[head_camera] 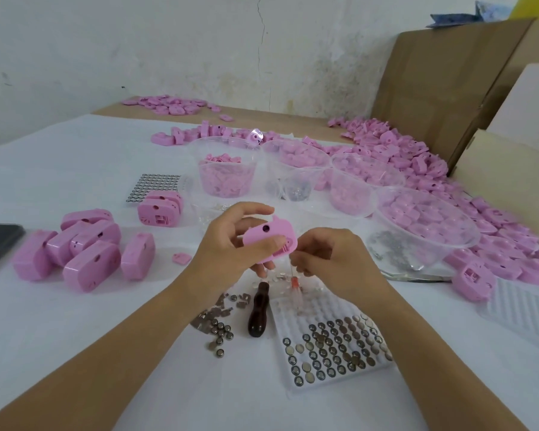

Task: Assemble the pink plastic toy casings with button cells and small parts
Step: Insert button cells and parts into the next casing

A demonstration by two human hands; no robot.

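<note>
White-covered desk (75, 169) spanning the view. At far right, cardboard boxes (442, 88) stacked against the wall. Before them, a heap of loose pink casings (417, 157) along the right edge. Mid-desk, clear tubs (206, 181) holding pink parts. At left, a cluster of closed casings (84, 250). Near centre front, white cell tray (296, 315), lower rows filled with button cells (330, 353), upper rows bare. Above desk centre, left hand (231, 241), grip closed round one pink casing (271, 237), thumb across its near face, fingers behind. Just beside it, right hand (330, 256), grip pinched on a thin tool (295, 284) with red collar, handle hanging below the fingers; contact between tip and casing not determinable. Left of the tray, dark wooden-handled tool (257, 309) lying flat. Further left, loose cells (220, 329) and small metal contacts (212, 309) scattered.
</note>
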